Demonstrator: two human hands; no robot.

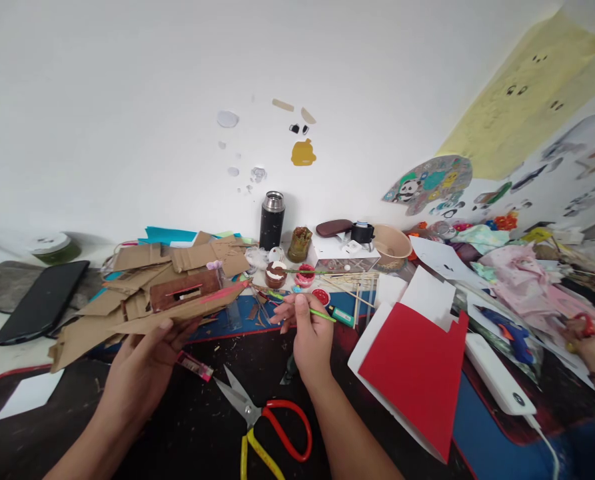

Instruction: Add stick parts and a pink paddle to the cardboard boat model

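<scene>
My left hand (144,367) holds a long flat cardboard piece (184,311) from below; its right end is painted pinkish red. In my right hand (311,333), a thin green paintbrush (322,314) is pinched between thumb and fingers, its tip close to the painted end. Behind them stand a brown paint jar (276,273) with white in it, a pink-red paint pot (305,274) and a red paint pot (320,297). Scissors (250,410) with red and yellow handles lie open on the dark mat, between my forearms.
Cardboard scraps (122,293) pile up at the left beside a black phone (42,302). A black flask (272,223) stands by the wall. Red card (414,373) and a white power strip (500,373) lie right. Another person's hand (584,343) holds red-handled scissors at the far right.
</scene>
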